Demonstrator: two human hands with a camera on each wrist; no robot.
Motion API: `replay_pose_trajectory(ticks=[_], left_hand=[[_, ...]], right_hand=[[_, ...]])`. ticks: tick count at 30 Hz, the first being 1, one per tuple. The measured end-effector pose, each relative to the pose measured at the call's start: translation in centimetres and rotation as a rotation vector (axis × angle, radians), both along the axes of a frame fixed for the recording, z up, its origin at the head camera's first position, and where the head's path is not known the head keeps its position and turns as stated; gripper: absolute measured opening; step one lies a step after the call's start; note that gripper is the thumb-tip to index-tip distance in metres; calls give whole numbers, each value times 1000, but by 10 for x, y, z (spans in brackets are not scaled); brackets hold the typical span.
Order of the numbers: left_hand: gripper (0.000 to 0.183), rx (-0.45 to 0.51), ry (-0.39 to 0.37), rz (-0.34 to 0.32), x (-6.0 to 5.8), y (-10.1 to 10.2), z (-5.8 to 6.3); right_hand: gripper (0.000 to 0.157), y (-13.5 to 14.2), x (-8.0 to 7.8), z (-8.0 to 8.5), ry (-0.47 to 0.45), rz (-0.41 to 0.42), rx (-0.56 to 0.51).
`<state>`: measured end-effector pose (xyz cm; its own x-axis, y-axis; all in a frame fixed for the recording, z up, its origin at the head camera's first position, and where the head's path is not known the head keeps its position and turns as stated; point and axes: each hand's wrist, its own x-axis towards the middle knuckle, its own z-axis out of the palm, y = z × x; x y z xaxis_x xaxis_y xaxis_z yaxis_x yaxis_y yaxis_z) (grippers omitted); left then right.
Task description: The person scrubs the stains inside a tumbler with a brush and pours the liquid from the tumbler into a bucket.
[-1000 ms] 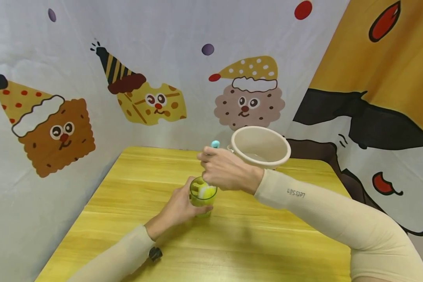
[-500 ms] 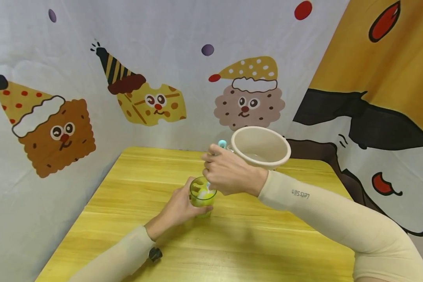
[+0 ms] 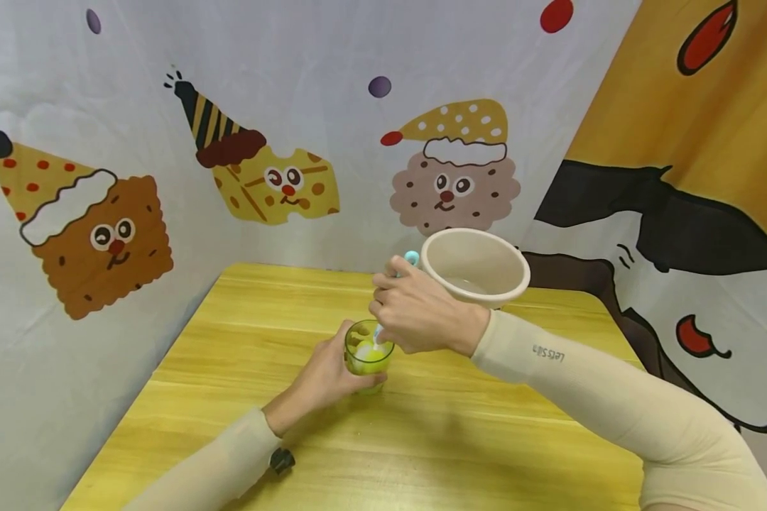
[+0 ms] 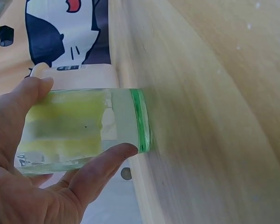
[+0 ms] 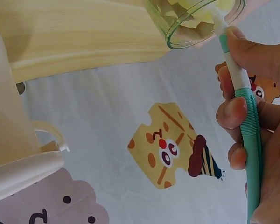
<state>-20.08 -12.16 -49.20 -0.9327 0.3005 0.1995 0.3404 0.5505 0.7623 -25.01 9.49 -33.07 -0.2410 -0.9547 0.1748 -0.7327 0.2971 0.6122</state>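
Note:
My left hand (image 3: 322, 376) grips a clear, green-tinted drinking glass (image 4: 123, 116) that stands on the wooden table, its thumb and fingers round the sides. My right hand (image 3: 425, 305) holds a sponge cup brush (image 5: 251, 135) by its teal and white handle. The brush slants, with the handle end (image 3: 412, 257) sticking out above the fist. Inside the glass sits its yellow and white head (image 3: 369, 350), partly hidden by the right hand and the rim. Through the glass wall, the left wrist view shows yellow filling much of the inside.
A cream bucket (image 3: 444, 245) with a side handle (image 5: 53, 133) stands behind my right hand at the back of the table (image 3: 243, 333). Cartoon-printed cloth (image 3: 332, 57) hangs round the table's back and sides.
My right hand has shifted slightly right, and the brush handle now leans further right. The brush head has moved a little inside the glass. My left hand stays in place.

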Motion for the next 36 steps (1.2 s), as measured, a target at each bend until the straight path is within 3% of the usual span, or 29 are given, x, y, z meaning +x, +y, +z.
replay_pose_trajectory(ticks=[12,20,36], left_hand=[[83,7,3,-7,2,0,-2],[83,17,-15,0,1,1,-1],[84,2,2,6,-1,1,-1]], right_hand=[[45,-3,1,3,5,-20,-75],[45,-2,3,6,84,-47,-108],[44,-1,2,5,196,-43,-58]])
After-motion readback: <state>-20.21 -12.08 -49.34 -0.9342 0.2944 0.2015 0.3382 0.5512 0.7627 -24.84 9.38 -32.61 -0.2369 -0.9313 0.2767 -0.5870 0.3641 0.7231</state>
